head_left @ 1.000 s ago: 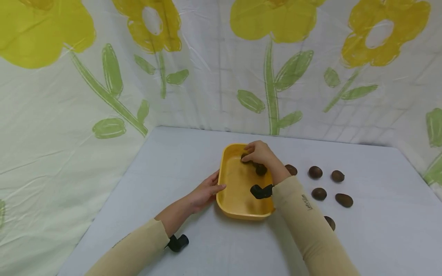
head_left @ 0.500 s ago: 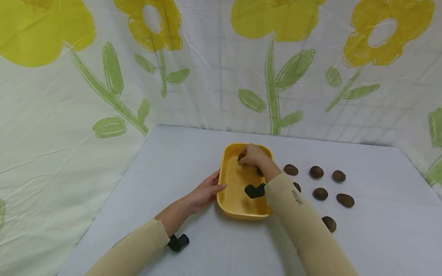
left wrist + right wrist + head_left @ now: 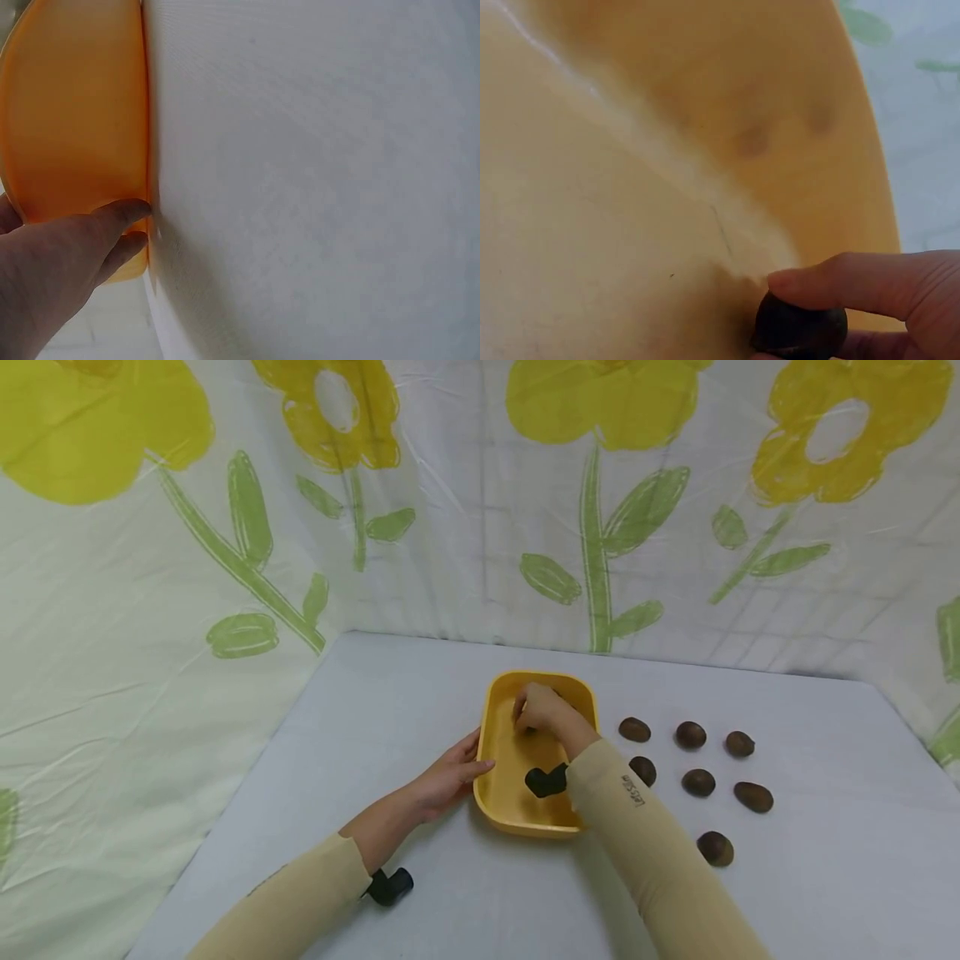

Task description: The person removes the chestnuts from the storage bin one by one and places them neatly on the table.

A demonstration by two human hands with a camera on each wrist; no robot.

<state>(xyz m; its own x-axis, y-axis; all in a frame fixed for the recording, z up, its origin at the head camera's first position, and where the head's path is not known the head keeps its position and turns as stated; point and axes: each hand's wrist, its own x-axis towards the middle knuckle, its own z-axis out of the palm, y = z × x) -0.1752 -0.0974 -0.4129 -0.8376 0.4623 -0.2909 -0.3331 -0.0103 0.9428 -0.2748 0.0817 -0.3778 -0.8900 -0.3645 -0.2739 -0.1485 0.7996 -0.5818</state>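
Note:
My left hand (image 3: 446,781) grips the left wall of a yellow plastic box (image 3: 517,828), thumb over the rim and fingers outside. The left wrist view shows those fingers (image 3: 124,214) against the box's outer side, close to the table. Inside the box's far part, my right hand (image 3: 543,710) holds one dark brown egg-shaped fruit (image 3: 802,330) between thumb and fingers, at or near the box floor. Its exact kind is unclear. In the head view, the right hand and forearm hide whatever else lies in the box's far right part.
To the right of the box, several similar brown fruits lie apart in loose rows, among them a pear-shaped fruit (image 3: 753,797) and a nearer fruit (image 3: 716,848). They rest on a white-covered table (image 3: 390,693). A flower-printed curtain (image 3: 442,527) hangs behind it.
The right hand has moved slightly nearer and lower into the box with the fruit. The left hand keeps its grip. Another fruit in the box has passed out of sight behind the right hand.

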